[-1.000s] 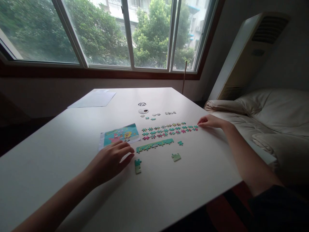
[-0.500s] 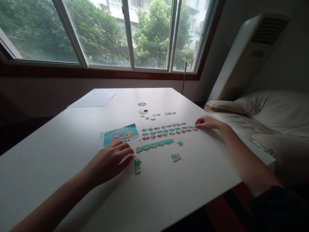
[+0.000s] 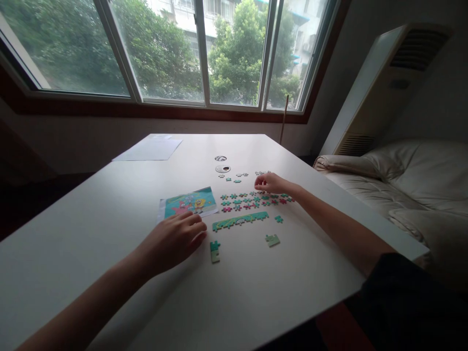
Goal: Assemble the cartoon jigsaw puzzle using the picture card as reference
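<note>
My left hand (image 3: 173, 240) lies flat on the white table (image 3: 109, 204) with fingers spread, just below a colourful reference picture (image 3: 188, 202) and left of a small joined green piece (image 3: 215, 250). My right hand (image 3: 269, 183) is over the far rows of loose puzzle pieces (image 3: 252, 200), fingers curled in a pinch; what they hold is hidden. A joined green strip of pieces (image 3: 240, 220) lies between the hands. Another small joined bit (image 3: 272, 240) and a single teal piece (image 3: 279, 219) lie nearer the front.
A sheet of paper (image 3: 148, 148) lies at the table's far left. A round cable hole and cap (image 3: 222, 168) sit beyond the pieces. A bed with pillows (image 3: 402, 180) and a standing air conditioner (image 3: 380, 83) are on the right; windows are behind.
My right hand has moved left from the right end of the piece rows to their far middle. The left hand has stayed put. The view has shifted slightly.
</note>
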Demonstrator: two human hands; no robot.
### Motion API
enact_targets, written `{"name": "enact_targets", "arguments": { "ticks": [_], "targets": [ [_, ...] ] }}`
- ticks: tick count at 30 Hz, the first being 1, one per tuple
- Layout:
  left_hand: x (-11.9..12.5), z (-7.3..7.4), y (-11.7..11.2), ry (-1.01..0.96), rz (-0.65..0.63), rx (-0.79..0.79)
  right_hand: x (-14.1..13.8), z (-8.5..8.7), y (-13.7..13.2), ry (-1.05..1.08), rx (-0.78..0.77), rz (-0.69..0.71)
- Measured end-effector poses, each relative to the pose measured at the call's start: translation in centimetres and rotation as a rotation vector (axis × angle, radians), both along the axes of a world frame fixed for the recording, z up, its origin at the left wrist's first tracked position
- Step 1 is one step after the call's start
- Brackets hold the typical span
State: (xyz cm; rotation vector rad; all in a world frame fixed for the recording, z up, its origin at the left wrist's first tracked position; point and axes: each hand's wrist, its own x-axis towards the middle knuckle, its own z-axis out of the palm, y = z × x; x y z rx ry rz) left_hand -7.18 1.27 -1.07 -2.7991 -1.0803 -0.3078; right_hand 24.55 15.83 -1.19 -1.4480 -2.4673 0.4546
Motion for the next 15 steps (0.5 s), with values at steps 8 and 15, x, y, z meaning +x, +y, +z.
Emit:
{"name": "enact_targets", "arguments": {
  "ticks": [8, 15],
  "targets": [
    [-0.5, 0.0, 0.2, -0.003, 0.064, -0.052, -5.4, 0.0, 3.9, -0.013, -0.058, -0.066],
    [0.0, -1.0, -0.3, -0.062, 0.183, -0.121, -6.1, -0.1, 5.0, -0.022, -0.188, -0.079]
  ]
}}
